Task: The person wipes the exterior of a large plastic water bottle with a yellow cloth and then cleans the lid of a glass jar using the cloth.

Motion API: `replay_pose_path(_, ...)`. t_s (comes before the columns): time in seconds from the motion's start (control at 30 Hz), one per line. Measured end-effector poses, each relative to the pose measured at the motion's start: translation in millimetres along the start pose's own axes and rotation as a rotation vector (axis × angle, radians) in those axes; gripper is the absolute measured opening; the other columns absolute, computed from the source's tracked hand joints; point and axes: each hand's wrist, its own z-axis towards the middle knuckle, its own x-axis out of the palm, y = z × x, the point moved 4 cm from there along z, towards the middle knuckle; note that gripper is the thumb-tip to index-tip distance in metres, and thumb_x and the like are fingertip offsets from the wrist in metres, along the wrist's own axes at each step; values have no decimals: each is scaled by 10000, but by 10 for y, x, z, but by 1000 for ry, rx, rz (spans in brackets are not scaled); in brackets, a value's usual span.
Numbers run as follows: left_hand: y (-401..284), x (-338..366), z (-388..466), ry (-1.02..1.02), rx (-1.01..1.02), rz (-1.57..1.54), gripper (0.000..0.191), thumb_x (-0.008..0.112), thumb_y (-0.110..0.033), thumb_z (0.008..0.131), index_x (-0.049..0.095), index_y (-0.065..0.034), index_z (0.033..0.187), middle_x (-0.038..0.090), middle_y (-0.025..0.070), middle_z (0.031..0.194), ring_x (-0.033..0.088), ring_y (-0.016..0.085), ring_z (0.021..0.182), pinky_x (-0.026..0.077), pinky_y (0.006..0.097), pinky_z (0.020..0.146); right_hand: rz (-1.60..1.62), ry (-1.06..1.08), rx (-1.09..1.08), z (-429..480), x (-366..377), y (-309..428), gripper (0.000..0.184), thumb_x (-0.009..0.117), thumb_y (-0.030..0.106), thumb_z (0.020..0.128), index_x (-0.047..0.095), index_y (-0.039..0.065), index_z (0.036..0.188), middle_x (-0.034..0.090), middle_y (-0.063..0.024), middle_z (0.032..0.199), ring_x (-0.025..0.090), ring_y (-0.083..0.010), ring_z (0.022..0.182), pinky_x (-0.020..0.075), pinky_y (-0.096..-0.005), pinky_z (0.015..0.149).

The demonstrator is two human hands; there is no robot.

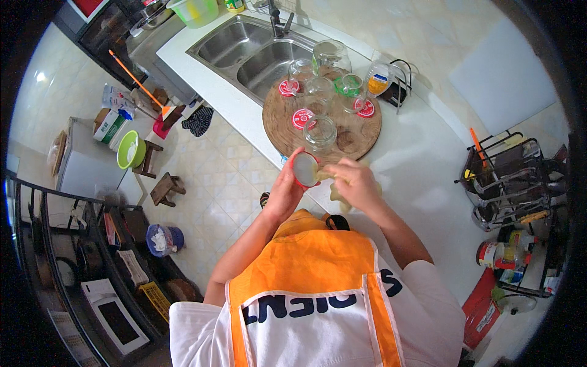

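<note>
My left hand (285, 190) holds a red-rimmed jar lid (304, 169) with its pale inside turned up. Pinched in my right hand (355, 183) is a yellowish cloth (338, 197); one end of it meets the lid's right edge and the rest hangs below my fingers. Just beyond my hands, a round wooden board (276, 130) bears several clear glass jars, the nearest being an open-topped jar (320, 133). Three red lids lie among them: a left lid (289, 87), a near lid (300, 118) and a right lid (365, 108).
A double steel sink (236, 43) with a dark faucet (277, 23) lies beyond the board on the left. The white countertop (412, 151) runs to a black dish rack (509, 179) at right. A bottle (379, 80) stands behind the board. A wooden stool (168, 189) is on the floor.
</note>
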Motion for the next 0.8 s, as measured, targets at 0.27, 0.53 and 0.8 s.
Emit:
replay_pose_path(0.27,47,14,17,-74,-50,-134,580,444,-422,948,255,-143,1420,401,45,1358,444,197,1213,403,373,994,-57,-164,-35,29,-33,237,301,589,117,834,591,19,1119,566,-120,908,593,-297,774,477,-368,654)
replay_pose_path(0.53,10,116,-58,-6,52,-2,645,602,-289,898,260,-133,1422,387,38,1383,397,179,1250,353,368,1028,123,-61,-93,76,223,400,351,604,101,814,585,15,1154,560,-134,913,587,-301,801,479,-367,669)
replay_pose_path(0.8,-30,70,-58,44,6,-38,581,533,-306,933,288,-115,1424,423,71,1374,430,200,1241,355,373,1029,175,114,-170,9,131,348,281,600,39,775,676,99,1040,567,-84,809,587,-252,706,468,-338,607)
